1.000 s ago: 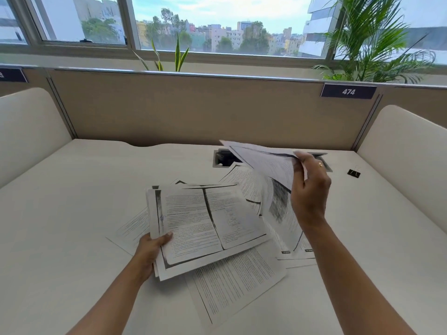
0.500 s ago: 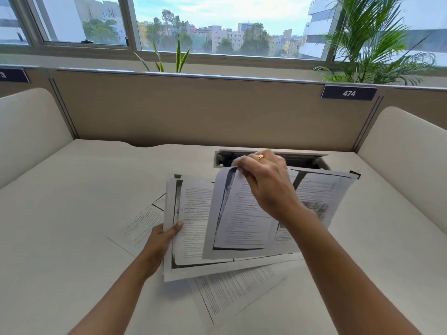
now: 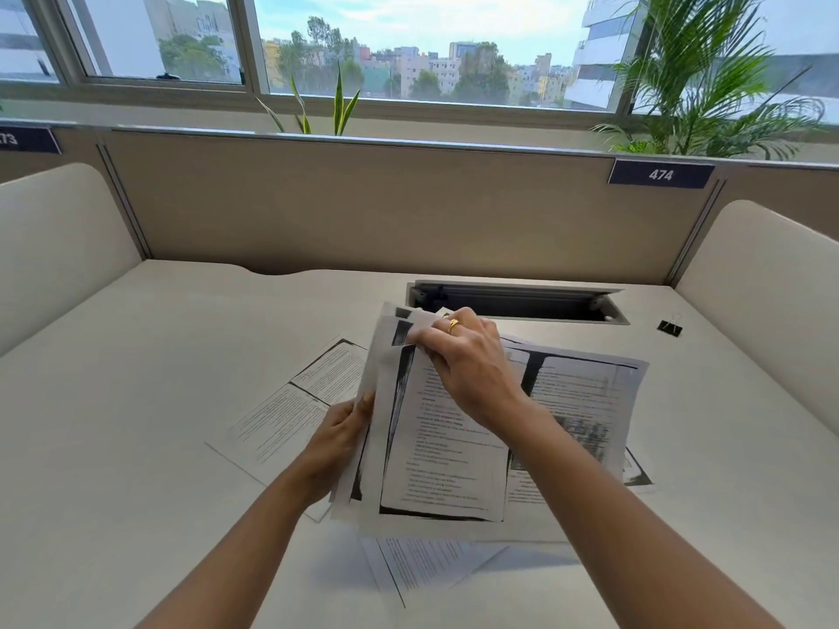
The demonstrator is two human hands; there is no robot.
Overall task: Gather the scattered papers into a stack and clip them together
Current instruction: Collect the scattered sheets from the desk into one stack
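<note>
A dark navy rectangular nameplate (image 3: 660, 174) on the beige partition panel (image 3: 363, 211) is showing white digits "474". A second navy plate (image 3: 27, 139) at the left edge is showing "73", its start cut off. Print on the white paper sheets (image 3: 445, 456) is blurring beyond reading.

The stack of papers (image 3: 445, 465) is over the middle of the counter (image 3: 136, 401) before you; your left hand (image 3: 338, 440) grips its left edge, your right hand (image 3: 467, 360) its far edge; one loose sheet (image 3: 281, 419) lies on the counter to its left, partly under it; another sheet (image 3: 431, 565) lies under its near edge; the cable slot (image 3: 517, 304) is just behind it; the binder clip (image 3: 671, 327) rests just right of the slot; the partition (image 3: 363, 206) stands behind the counter.
</note>
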